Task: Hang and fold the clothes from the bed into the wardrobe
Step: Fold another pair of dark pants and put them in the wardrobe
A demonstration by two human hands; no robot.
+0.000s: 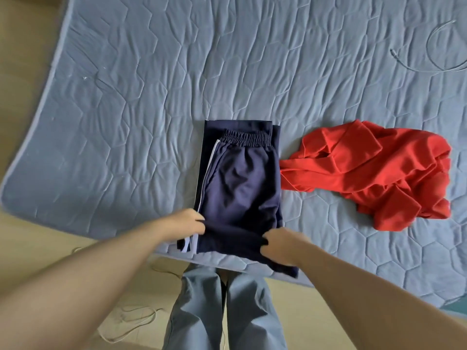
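Navy track trousers [240,183] with a white side stripe lie partly folded on the blue quilted bed [151,84], elastic waistband toward the far side. My left hand [188,222] pinches the near left edge of the fold by the stripe. My right hand [279,245] grips the near right edge, where the cloth is lifted and bunched. A crumpled red garment [379,173] lies on the bed just right of the trousers, touching their right side. The wardrobe is out of view.
A thin cable [429,54] curls on the bed at the far right. My legs in grey-blue trousers [222,311] stand at the bed's near edge. A white cord [131,322] lies on the tan floor to the left.
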